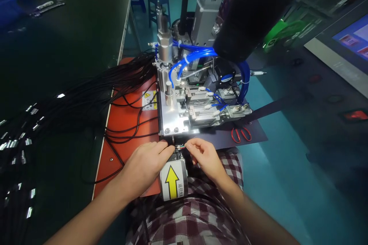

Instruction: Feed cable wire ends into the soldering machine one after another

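Observation:
My left hand (148, 162) is closed at the front edge of the machine (174, 118), its fingertips on a small part there that I cannot make out. Just right of it, my right hand (205, 157) pinches the ends of thin coloured wires (181, 146). These wires run between the two hands, above a white label with a yellow arrow (172, 180). Black cables (123, 74) stretch from the machine over an orange-red board (129, 151) to the left.
Red-handled scissors (236, 136) lie on the dark plate at the right. Blue air tubes (201, 51) arch over the machine. A dark table (71, 46) with many cable ends fills the left. A screen (353, 38) stands at the far right, and a stool (158, 5) behind.

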{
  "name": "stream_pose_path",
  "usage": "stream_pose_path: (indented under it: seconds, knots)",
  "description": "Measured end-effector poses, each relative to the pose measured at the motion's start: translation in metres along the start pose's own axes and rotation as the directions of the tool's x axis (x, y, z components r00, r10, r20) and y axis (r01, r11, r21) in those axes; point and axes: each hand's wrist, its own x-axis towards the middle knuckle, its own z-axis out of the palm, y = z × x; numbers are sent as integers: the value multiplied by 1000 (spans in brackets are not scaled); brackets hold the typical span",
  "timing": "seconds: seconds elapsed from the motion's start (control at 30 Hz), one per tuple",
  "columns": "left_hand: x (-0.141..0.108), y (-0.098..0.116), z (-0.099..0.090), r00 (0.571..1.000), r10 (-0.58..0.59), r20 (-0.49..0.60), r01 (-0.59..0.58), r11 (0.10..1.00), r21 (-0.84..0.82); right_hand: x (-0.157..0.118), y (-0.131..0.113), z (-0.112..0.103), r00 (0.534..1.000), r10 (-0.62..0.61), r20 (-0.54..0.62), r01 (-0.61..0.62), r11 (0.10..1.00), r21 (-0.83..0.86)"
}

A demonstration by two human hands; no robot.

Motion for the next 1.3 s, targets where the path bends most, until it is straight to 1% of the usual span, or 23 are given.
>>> stream_pose_path:
  seconds: [0.03,0.07,0.1,0.17,0.23,0.3,0.37,0.47,0.57,0.87,0.93,1.0,1.03,1.1,1.13,1.17,1.2,1.23,1.27,1.3]
  knots:
    - [0,0,0,1000,0,-3,0,1000,1,0,0,0,996,-75,-46,72,996,-61]
    - [0,0,0,1000,1,-7,-1,1000,2,-1,-1,-1,983,-169,-76,157,976,-150]
    - [0,0,0,1000,1,-12,-1,1000,1,-2,-2,-2,959,-272,-82,244,937,-252]
    - [0,0,0,1000,2,-21,-2,1000,-3,-4,-3,-4,903,-429,-20,378,817,-435]
    - [1,0,1,1000,2,-23,-2,1000,-8,-5,-3,-7,864,-498,68,447,699,-558]
    - [1,0,1,1000,2,-22,-2,1000,-7,-4,0,-10,836,-534,126,478,597,-644]
    - [0,0,1,1000,4,-21,-4,1000,-8,-3,2,-12,804,-574,156,501,513,-697]
    - [0,0,0,1000,5,-20,-5,1000,-13,-1,4,-12,767,-618,174,522,442,-730]
    - [1,0,0,1000,-2,-18,1,1000,-15,0,4,-10,752,-634,181,531,419,-736]
    - [1,0,0,1000,9,-18,-9,1000,-3,0,0,-6,745,-640,189,524,385,-760]
    - [1,0,0,1000,11,-25,-11,1000,-1,-1,0,-8,746,-642,178,521,395,-757]
    - [1,0,1,999,14,-32,-14,1000,0,-2,1,-10,752,-646,131,506,438,-743]
    - [1,0,1,999,16,-34,-16,1000,1,-3,1,-12,759,-644,91,493,479,-726]
    - [1,-1,1,999,17,-38,-17,1000,0,-4,2,-14,789,-614,-19,456,606,-652]
    - [1,-1,1,999,15,-36,-15,1000,-1,-5,2,-15,818,-570,-72,427,687,-589]
    - [1,-1,1,999,12,-32,-12,1000,-3,-5,2,-14,858,-501,-111,385,773,-505]
    - [1,-1,1,1000,10,-26,-10,1000,-6,-6,2,-13,906,-405,-126,327,855,-402]
    - [1,-1,1,1000,8,-19,-8,1000,-9,-6,1,-11,949,-294,-114,251,923,-291]
    - [1,-1,0,1000,8,-13,-8,1000,-12,-6,0,-9,980,-184,-80,167,968,-187]
    - [1,-1,0,1000,10,-10,-10,1000,-15,-6,-1,-6,995,-94,-36,90,991,-103]
